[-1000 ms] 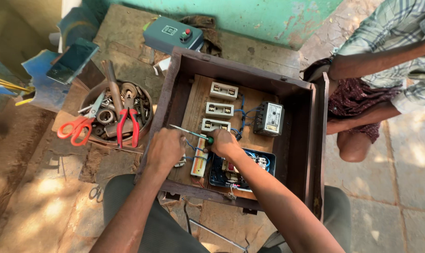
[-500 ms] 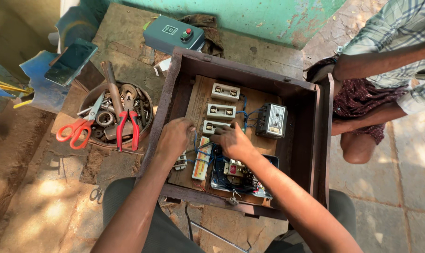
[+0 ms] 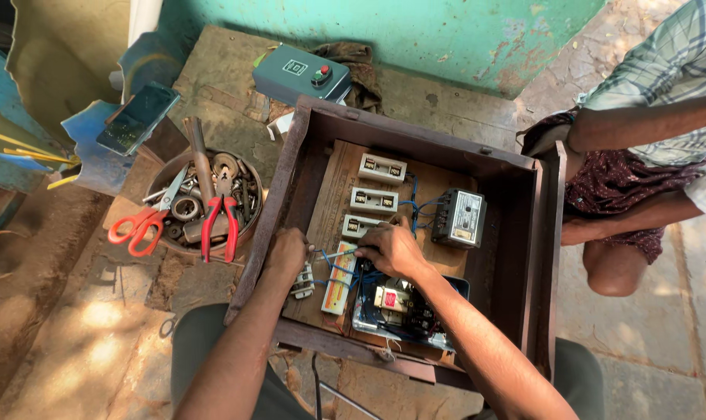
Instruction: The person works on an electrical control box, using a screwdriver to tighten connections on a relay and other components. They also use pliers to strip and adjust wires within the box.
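Inside box: both hands work on the wooden panel of a brown metal electrical box (image 3: 279,175).
Left hand (image 3: 288,253): curled, fingers resting beside a small white switch (image 3: 302,281).
Right hand (image 3: 392,249): closed around a screwdriver (image 3: 339,253) among blue wires (image 3: 331,268).
Bowl (image 3: 160,167): holds red pliers (image 3: 219,225), orange scissors (image 3: 143,225), metal parts.

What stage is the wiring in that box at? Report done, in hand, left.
Done: three white fuse blocks and a black unit sit mounted on the board, blue wires attached. In hand: both hands, left and right, work at the lower components. Left: wires there look loose; pliers lie unused in the bowl.
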